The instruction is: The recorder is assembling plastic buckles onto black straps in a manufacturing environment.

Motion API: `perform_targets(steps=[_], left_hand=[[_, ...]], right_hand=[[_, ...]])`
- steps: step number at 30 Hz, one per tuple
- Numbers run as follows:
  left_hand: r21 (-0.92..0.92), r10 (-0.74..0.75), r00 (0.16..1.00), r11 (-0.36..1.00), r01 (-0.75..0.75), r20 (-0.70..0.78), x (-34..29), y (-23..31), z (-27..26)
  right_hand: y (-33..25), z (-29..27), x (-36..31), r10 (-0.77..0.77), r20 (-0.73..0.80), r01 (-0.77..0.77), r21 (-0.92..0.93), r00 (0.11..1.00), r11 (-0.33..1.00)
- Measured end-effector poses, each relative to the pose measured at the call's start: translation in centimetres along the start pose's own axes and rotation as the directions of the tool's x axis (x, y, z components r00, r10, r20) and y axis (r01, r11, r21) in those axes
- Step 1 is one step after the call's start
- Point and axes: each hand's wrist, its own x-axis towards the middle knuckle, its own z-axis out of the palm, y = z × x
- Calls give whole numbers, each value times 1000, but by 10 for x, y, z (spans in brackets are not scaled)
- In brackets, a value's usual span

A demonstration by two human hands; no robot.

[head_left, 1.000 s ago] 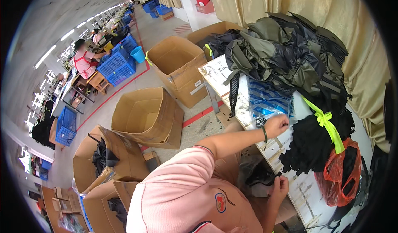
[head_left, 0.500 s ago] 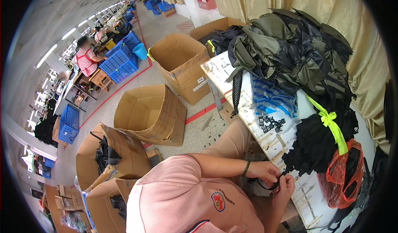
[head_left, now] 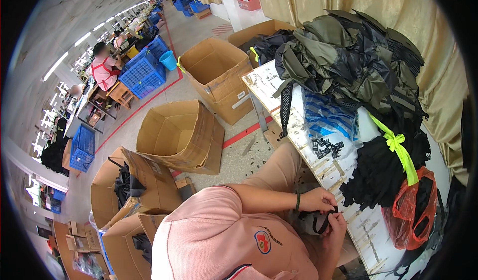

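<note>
Left hand [head_left: 319,200] has moved from buckles [head_left: 322,148] to black strap [head_left: 326,226].

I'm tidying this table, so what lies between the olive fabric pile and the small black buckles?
A blue-striped plastic bag lies between the olive fabric pile and the small black buckles, as the head view shows.

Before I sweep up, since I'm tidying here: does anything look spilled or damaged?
Yes: small dark scraps lie scattered on the floor beside the table, as if dropped. The table's white top also looks worn, with brown patches along one edge.
</note>
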Motion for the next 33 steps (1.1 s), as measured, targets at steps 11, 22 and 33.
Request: perform_targets(steps=[11, 22, 33], left_hand=[[-24, 194, 979, 980, -196, -66, -7, 4, 14], [503, 435, 900, 770, -392, 34, -10, 17, 4], [519, 454, 884, 733, -440, 107, -12, 13, 7]], right_hand=[[3, 4, 0, -96, -46, 104, 230, 994, 968], [2, 9, 0, -71, -54, 79, 189, 996, 979], [-1, -2, -9, -154, -128, 171, 139, 980, 975]])
